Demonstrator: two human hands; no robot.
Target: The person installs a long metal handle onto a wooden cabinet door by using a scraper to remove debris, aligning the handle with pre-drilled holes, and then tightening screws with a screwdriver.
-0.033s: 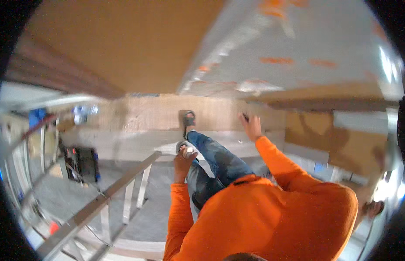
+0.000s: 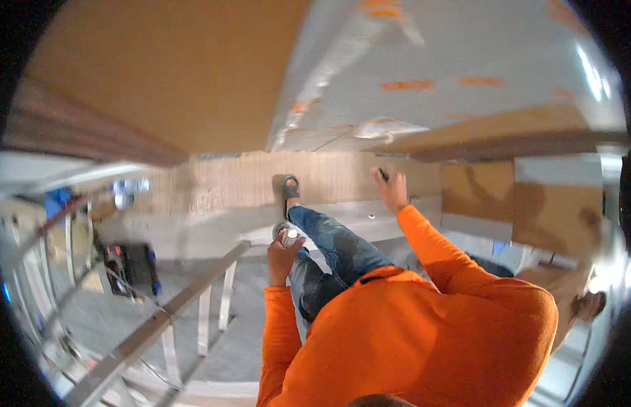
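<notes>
Fingers (image 2: 398, 180) stay curled as a moment ago; only the view has shifted slightly, so both holds continue. Beyond is a large brown panel (image 2: 166, 74). Near the slanting rail (image 2: 193, 290), the left hand (image 2: 282, 258) grips a pale roundish thing (image 2: 290, 237); the right hand (image 2: 394, 192) seems to hold a small dark thing (image 2: 383, 174).

Left hand (image 2: 281, 259) holding pale object (image 2: 289, 237), right hand (image 2: 395, 192) holding dark item (image 2: 383, 175)

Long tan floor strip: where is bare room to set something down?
The strip looks bare between the forward dark grey sandal and the bare right hand. Crowded: lower left, around the brown slanting railing and black boxy object.
</notes>
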